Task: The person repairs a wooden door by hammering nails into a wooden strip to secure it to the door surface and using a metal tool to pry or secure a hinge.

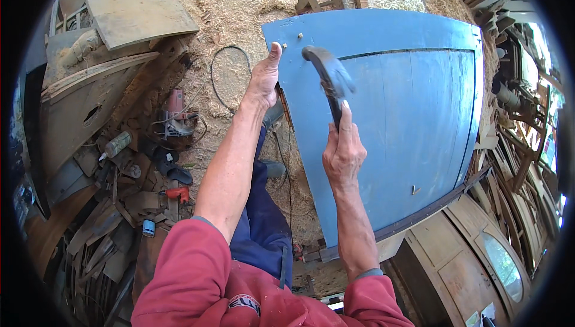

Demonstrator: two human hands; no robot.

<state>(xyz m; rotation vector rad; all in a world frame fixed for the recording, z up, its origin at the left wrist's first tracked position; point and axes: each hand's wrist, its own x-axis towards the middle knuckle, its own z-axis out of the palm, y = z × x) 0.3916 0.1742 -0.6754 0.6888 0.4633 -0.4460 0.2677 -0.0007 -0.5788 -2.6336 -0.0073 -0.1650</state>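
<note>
A blue wooden door (383, 123) lies flat in front of me. My left hand (266, 78) grips its left edge near the far corner; the thumb sticks up, while the other fingers are mostly hidden at the edge. In my right hand (344, 153) is a hammer (327, 74), its dark handle wrapped by the fingers and the index finger stretched along it. The hammer head is above the door and partly smeared by motion. Two small wooden pegs, a nearer peg (284, 45) and a farther peg (300, 36), stick out near the door's far left corner.
A small metal piece (414, 190) lies on the door's near right part. Left on the shavings-covered floor are a red power tool (175, 111) with its cord, an orange-red drill (178, 194), a blue can (148, 227) and wood scraps. A brown panelled door (461, 261) stands nearby; planks crowd the right.
</note>
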